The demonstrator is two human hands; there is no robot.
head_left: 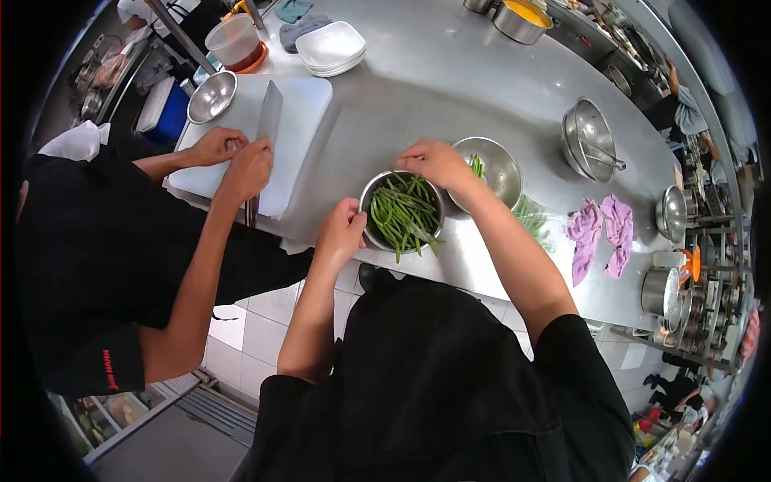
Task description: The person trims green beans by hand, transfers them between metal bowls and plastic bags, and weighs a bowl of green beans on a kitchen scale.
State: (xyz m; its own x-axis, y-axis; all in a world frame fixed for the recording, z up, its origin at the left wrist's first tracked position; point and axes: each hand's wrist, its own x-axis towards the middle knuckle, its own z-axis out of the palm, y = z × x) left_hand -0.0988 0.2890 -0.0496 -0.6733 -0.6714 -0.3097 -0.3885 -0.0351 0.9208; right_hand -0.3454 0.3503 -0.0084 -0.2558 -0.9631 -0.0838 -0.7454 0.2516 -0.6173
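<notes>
A metal bowl (363, 189) full of long green beans (401, 210) stands near the front edge of the steel table. My left hand (343, 230) touches the left side of this bowl, fingers curled at its rim. Above the bowl's far right rim is my right hand (436, 163), its fingertips pinched together; what they hold, if anything, is too small to make out. To the right, partly behind my right forearm, sits a second metal bowl (499, 170) with a few green pieces (477, 165) inside.
At left a co-worker's hands (249, 165) are by a large knife (271, 112) on a white board (309, 104). White dishes (332, 46) are stacked behind. Nested metal bowls (590, 136), purple cloths (601, 233) and a clear plastic bag (532, 221) lie to the right.
</notes>
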